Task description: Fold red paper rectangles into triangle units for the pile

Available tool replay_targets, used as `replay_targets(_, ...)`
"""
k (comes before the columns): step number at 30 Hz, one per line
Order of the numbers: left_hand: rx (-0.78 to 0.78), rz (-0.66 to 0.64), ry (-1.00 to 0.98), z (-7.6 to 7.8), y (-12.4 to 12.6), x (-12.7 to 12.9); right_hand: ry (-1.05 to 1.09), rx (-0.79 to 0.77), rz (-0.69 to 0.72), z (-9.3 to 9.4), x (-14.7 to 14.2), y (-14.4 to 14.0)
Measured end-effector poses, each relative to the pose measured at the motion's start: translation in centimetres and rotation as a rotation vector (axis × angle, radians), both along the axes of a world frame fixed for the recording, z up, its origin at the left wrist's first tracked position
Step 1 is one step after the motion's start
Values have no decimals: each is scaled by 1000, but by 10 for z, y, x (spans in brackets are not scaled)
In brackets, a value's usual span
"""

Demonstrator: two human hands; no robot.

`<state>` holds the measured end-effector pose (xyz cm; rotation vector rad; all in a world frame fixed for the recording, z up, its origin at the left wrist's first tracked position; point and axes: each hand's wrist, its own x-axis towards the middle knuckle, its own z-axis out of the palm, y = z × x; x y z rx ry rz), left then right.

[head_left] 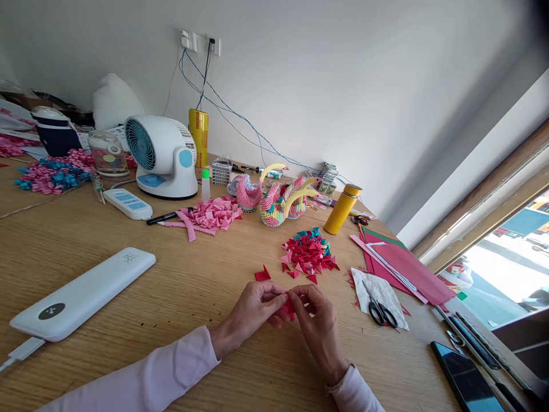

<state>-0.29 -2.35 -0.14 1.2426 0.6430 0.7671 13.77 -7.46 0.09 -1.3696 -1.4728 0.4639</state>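
Note:
My left hand (pixel 253 312) and my right hand (pixel 319 326) meet over the wooden table (pixel 193 297), both pinching a small red paper piece (pixel 289 307) between the fingertips. Just beyond them lie two loose red folded triangles (pixel 262 274) and a pile of red and teal folded triangles (pixel 311 253). Pale pink sleeves cover both wrists.
Scissors (pixel 377 308) rest on white paper at the right, beside red paper sheets (pixel 407 266). Paper swans (pixel 278 200), a yellow bottle (pixel 342 209), a pink paper pile (pixel 210 216), a white fan (pixel 163 154), a remote (pixel 127 203) stand behind. A power bank (pixel 83 293) lies left, a phone (pixel 465 380) lower right.

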Motion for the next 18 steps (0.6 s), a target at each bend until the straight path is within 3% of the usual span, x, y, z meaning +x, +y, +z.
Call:
replay_targets(12,-123,50,-44,5,-1,0,-241,178,67,-3,6,-2)
replay_targets(18,-197,37,-90,8,0,0,-310,192,106,-3,7,-1)
